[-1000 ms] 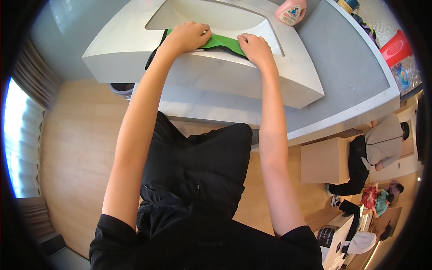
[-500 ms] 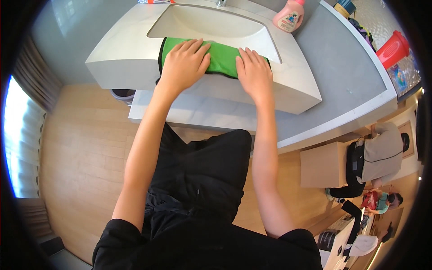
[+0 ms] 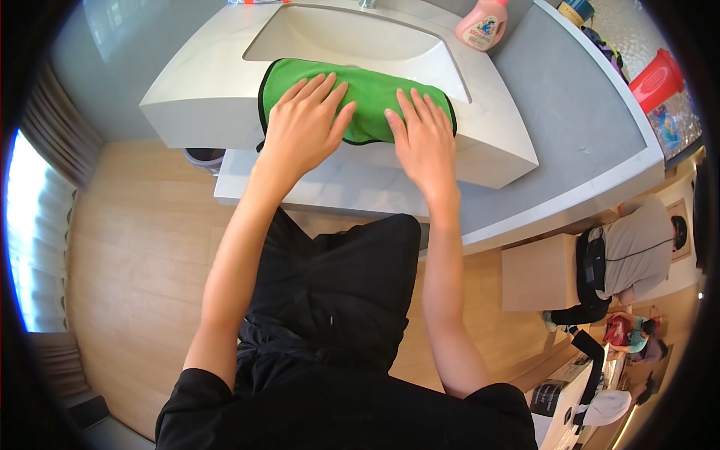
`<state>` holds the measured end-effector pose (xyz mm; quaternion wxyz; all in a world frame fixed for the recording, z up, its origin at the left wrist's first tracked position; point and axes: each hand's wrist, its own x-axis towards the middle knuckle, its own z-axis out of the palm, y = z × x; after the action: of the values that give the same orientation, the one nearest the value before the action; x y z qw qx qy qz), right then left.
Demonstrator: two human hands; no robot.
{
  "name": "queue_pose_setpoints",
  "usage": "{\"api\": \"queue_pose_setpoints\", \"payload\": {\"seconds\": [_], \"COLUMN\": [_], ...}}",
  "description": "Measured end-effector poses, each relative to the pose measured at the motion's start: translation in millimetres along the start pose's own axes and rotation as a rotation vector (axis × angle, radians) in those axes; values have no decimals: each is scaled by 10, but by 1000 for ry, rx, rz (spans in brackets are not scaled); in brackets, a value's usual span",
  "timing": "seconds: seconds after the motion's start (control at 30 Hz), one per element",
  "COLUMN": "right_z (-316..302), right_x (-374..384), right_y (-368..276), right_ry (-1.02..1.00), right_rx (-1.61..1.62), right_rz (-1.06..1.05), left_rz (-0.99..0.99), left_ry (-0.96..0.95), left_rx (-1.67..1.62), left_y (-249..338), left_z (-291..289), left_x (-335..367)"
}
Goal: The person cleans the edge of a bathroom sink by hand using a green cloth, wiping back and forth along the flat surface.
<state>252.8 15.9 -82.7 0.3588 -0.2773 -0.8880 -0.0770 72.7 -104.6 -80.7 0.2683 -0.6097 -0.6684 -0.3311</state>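
Note:
A green towel (image 3: 366, 94) with black edging lies across the front rim of the white sink (image 3: 345, 34). Its near part hangs over the front face of the marble-look counter (image 3: 199, 71). My left hand (image 3: 304, 124) rests on the towel's left half, fingers stretched out and slightly apart. On the right half lies my right hand (image 3: 424, 139), also flat, with its thumb angled away from the fingers. Neither hand grips the cloth. The part of the towel under my palms is hidden.
A pink bottle (image 3: 482, 25) stands at the sink's back right, below the faucet's (image 3: 367, 4) level. A grey partition (image 3: 577, 120) borders the counter; a red cup (image 3: 658, 81) lies beyond it. A bin (image 3: 205, 159) sits under the counter. Other people (image 3: 637, 247) are at far right.
Both hands have slid slightly toward me along the towel. More of the green cloth shows beyond my fingertips, and it hangs a little lower over the counter's front.

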Motion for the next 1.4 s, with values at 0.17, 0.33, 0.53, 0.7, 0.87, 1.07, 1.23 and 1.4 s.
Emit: {"api": "queue_pose_setpoints", "payload": {"seconds": [0.17, 0.33, 0.53, 0.7, 0.87, 1.07, 1.23, 1.4], "right_z": [280, 350, 197, 311, 279, 242, 267, 143], "right_x": [273, 551, 998, 1038, 879, 704, 396, 19], "right_y": [199, 398, 383, 519, 440, 434, 390, 177], "right_ry": [-60, -191, -677, -664, -534, -367, -111, 30], "right_rx": [-20, -11, 89, -6, 20, 90, 46, 12], "right_rz": [21, 62, 257, 324, 270, 184, 26, -15], "left_rz": [-1, -41, -22, -150, -156, -48, 74, 51], "left_ry": [-66, -237, -574, -681, -575, -279, -26, 37], "left_rx": [31, 73, -62, -44, 54, 133, 136, 87], "left_y": [-229, -349, -729, -624, -530, -458, -318, -35], "left_z": [306, 474, 647, 550, 424, 411, 315, 63], "left_x": [245, 523, 833, 897, 733, 436, 203, -77]}}
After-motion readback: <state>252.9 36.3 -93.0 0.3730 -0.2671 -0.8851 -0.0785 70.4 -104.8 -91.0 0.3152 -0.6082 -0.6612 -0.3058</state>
